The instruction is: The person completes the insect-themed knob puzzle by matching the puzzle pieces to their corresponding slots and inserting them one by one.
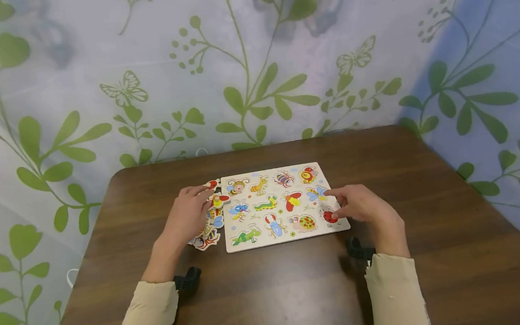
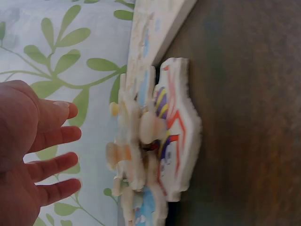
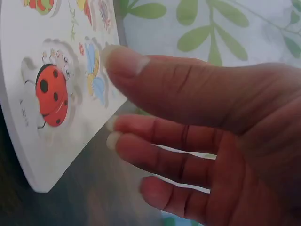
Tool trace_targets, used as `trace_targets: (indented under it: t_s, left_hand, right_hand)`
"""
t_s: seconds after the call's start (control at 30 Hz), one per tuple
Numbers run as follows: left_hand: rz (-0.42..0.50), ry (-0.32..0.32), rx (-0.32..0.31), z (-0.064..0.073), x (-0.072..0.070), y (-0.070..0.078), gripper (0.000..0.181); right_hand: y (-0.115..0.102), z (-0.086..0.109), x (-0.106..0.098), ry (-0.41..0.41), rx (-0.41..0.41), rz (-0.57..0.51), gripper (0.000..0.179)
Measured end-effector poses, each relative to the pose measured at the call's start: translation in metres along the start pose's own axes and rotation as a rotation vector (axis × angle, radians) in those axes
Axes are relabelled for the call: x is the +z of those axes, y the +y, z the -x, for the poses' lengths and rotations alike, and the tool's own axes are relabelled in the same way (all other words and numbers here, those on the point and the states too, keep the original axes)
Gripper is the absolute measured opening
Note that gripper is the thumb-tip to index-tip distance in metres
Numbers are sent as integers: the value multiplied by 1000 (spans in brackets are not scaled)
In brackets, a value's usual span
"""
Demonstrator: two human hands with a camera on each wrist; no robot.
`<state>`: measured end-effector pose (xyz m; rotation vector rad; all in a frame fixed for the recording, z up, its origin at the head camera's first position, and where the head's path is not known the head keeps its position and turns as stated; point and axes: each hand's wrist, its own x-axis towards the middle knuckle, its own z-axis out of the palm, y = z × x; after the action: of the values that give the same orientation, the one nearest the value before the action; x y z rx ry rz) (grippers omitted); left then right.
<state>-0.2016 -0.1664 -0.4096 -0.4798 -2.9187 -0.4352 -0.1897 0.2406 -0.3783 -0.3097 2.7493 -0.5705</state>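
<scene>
Head view: puzzle board point(image 1: 280, 203) lies flat on the worktop point(image 1: 276, 290), long axis running left to right, roughly parallel to the back edge; the beetle picture point(image 1: 274, 226) points its red pincers toward the leafy backdrop point(image 1: 199, 106). Loose pieces point(image 1: 207, 239) overlap in a heap just beside the board's left end. Left hand point(image 1: 189, 212) hovers over them, fingers loosely extended, empty. Right hand point(image 1: 363, 205) reaches over the board's right end near the ladybug picture point(image 3: 51, 96), thumb and fingers apart, empty; contact cannot be told.
</scene>
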Motion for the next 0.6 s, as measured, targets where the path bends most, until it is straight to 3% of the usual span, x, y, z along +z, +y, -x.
trace_targets:
  t_s: [0.2,0.4,0.6]
  left_hand:
    - [1,18,16,2,8,4,32]
    - [11,-14,13,1,15,1,37]
    - [-9,-25,54,-4,18,2,36]
  right_hand:
    - [17,-2,6,-1,26,-60,54]
    - [33,-10,13,-16,99,-97,58]
    - [40,-11,14,-14,107,-114,62]
